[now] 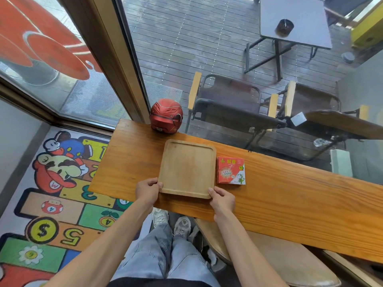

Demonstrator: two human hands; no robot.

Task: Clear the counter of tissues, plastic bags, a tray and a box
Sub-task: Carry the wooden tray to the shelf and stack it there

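A bare wooden tray (pixel 187 166) lies flat on the wooden counter (pixel 290 199), near its front edge. My left hand (pixel 147 190) grips the tray's near left corner, thumb over the rim. My right hand (pixel 222 199) grips the near right corner the same way. Just right of the tray, apart from it, lies a red box (pixel 231 170) with printed characters and a cartoon figure. No tissues or plastic bags are in view.
A red helmet (pixel 166 116) sits at the counter's far edge against the window, behind the tray. A wooden stool (pixel 269 259) stands under the counter to my right. Painted floor art lies to the left. Chairs and a table stand outside the glass.
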